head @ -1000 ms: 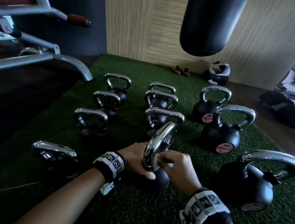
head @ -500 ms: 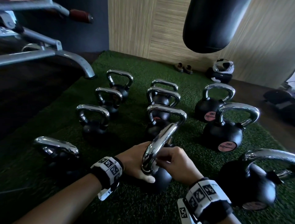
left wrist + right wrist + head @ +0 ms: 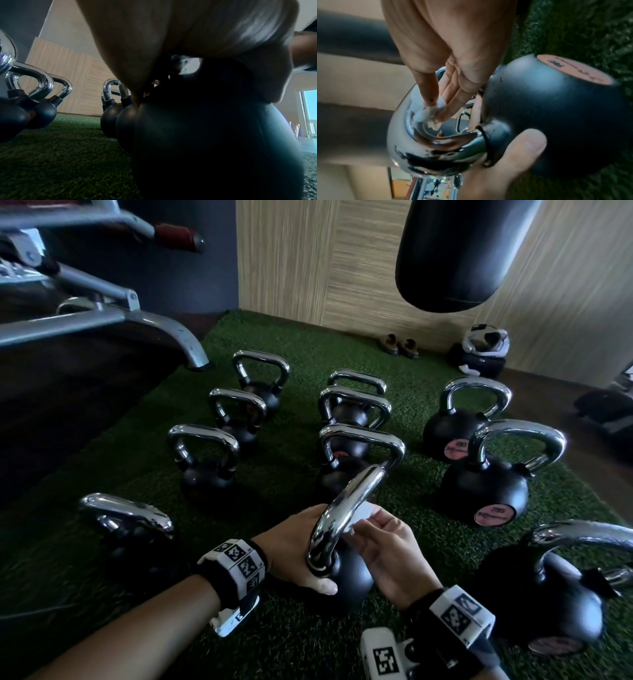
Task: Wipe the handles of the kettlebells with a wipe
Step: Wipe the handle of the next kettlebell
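Note:
The nearest kettlebell (image 3: 349, 577) is black with a chrome handle (image 3: 346, 508) and stands on green turf. My left hand (image 3: 294, 546) grips it where the handle meets the body, thumb across the front. My right hand (image 3: 387, 542) pinches a white wipe (image 3: 359, 515) against the inner side of the handle. In the right wrist view the wipe (image 3: 426, 112) is crumpled between thumb and fingers on the chrome handle (image 3: 419, 142), and the left thumb (image 3: 522, 148) lies on the black body (image 3: 556, 115). The left wrist view shows my palm (image 3: 171, 33) over the dark body (image 3: 205, 135).
Several more kettlebells stand in rows on the turf (image 3: 281, 344), the closest ones at the left (image 3: 126, 518), the right (image 3: 548, 604) and behind (image 3: 359, 446). A black punching bag (image 3: 462, 251) hangs above. A metal bench frame (image 3: 102, 320) is at the left. Shoes (image 3: 399, 345) sit by the wall.
My right hand has turned palm-up and slid the wipe a little farther along the handle's inner side, so the wipe now shows. The left hand keeps its grip.

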### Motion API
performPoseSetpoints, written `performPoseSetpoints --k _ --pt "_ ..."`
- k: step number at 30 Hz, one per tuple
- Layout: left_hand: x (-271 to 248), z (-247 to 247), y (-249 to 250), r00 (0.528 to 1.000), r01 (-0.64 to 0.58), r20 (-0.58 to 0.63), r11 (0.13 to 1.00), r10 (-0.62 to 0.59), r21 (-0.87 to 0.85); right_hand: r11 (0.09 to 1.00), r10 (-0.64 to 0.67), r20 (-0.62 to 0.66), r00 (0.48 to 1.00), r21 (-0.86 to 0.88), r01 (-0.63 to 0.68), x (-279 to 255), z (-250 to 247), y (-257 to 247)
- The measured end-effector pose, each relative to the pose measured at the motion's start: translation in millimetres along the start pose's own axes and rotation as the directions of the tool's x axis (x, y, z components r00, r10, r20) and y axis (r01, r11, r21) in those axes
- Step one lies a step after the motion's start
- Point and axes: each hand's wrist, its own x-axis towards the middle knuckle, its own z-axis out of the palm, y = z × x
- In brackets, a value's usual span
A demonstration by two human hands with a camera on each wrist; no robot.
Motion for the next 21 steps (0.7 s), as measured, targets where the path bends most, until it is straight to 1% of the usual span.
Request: performPoseSetpoints --k 2,3,5,7,9,11,12,13,15,18,20,21 --pt "1 2 -1 1.000 0.004 0.004 1.000 -0.004 -0.013 0.996 -0.070 -0.085 0.994 -0.067 0.064 1 3 -2" --pt "0 2 -1 1.000 0.003 -0.001 1.000 -0.003 -0.024 0.991 -0.114 -0.167 0.979 -0.091 0.100 5 6 -3" --pt "-2 1 0 1.000 0.008 -0.008 0.999 -0.008 -0.047 0.977 -0.198 -0.340 0.919 -0.144 0.157 14 9 -6" --pt "-3 1 2 1.000 0.012 -0.006 0.999 -0.013 -0.051 0.957 -0.263 -0.409 0.874 -0.228 0.181 16 12 -7" --pt "-4 1 3 1.000 0.021 0.004 0.998 -0.020 -0.056 0.901 -0.354 -0.427 0.832 -0.394 0.181 15 13 -5" --pt "-4 2 3 0.999 0.045 0.007 0.997 -0.044 -0.070 0.807 -0.470 -0.432 0.770 -0.564 0.175 15 13 -2" --pt "-4 3 3 0.998 0.055 0.005 0.996 -0.055 -0.073 0.758 -0.516 -0.440 0.735 -0.635 0.152 18 13 -2" --pt "-4 3 3 0.998 0.062 0.002 0.995 -0.062 -0.075 0.716 -0.552 -0.445 0.705 -0.687 0.127 23 13 -2" --pt "-4 3 4 0.998 0.067 0.002 0.994 -0.067 -0.081 0.662 -0.589 -0.456 0.667 -0.745 0.076 31 11 -4" --pt "-3 2 5 0.999 0.032 -0.018 0.995 -0.034 -0.100 0.627 -0.600 -0.477 0.642 -0.779 0.008 35 13 -7" --pt "-4 4 1 0.999 0.008 -0.031 0.995 -0.012 -0.102 0.591 -0.594 -0.471 0.652 -0.806 -0.044 37 15 -9" --pt "-5 5 0 0.999 -0.002 -0.037 0.995 -0.002 -0.103 0.566 -0.580 -0.465 0.669 -0.821 -0.080 38 16 -9"
